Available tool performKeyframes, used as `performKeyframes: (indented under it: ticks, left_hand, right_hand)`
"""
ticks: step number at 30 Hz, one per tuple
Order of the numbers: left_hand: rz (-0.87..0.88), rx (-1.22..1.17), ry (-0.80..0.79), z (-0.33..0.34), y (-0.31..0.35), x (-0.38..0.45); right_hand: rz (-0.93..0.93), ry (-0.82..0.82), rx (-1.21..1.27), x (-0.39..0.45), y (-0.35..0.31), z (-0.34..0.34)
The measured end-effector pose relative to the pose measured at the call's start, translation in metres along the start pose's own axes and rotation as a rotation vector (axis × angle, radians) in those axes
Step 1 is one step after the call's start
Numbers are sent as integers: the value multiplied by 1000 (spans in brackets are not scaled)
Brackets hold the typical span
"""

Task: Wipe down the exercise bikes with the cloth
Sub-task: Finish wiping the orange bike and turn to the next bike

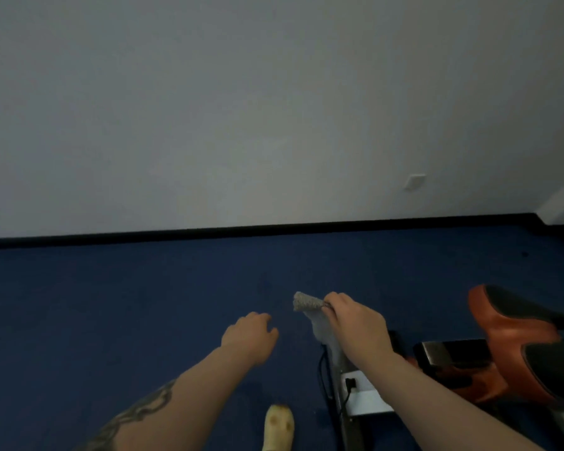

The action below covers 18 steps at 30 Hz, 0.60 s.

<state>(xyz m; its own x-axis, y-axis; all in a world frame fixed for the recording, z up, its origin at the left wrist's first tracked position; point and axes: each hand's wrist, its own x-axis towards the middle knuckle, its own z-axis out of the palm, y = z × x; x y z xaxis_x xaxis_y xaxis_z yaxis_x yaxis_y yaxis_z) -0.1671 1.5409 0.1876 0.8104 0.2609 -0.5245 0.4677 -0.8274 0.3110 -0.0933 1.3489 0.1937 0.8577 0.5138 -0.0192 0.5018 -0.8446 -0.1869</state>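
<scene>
Yellow shoe (278, 426) on blue carpet (111, 304) sits nearest, beside the exercise bike (515, 346) at lower right. Above the bike's base, the right hand (355, 323) pinches the grey cloth (310, 307); the left hand (249, 336) hovers loosely curled, empty. Beyond, a grey wall (241, 109).

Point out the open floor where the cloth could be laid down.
Bare carpet spreads left of the left hand, up to the black skirting. Crowded on the right: bike, its cable, and the right hand gripping the cloth.
</scene>
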Motion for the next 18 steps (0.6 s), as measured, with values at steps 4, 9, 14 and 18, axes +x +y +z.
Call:
performKeyframes:
  ticks: [4, 9, 14, 18]
  left_hand:
    - [-43, 14, -94, -32, -26, 56]
    - [-81, 53, -104, -77, -57, 119]
    - [23, 85, -142, -118, -43, 193]
    - [195, 159, -169, -152, -3, 262]
  right_hand:
    - [65, -3, 8, 53, 10, 1]
    - [133, -49, 14, 116, 15, -15]
    - [200, -97, 14, 174, 20, -24]
    - [345, -68, 41, 219, 33, -29]
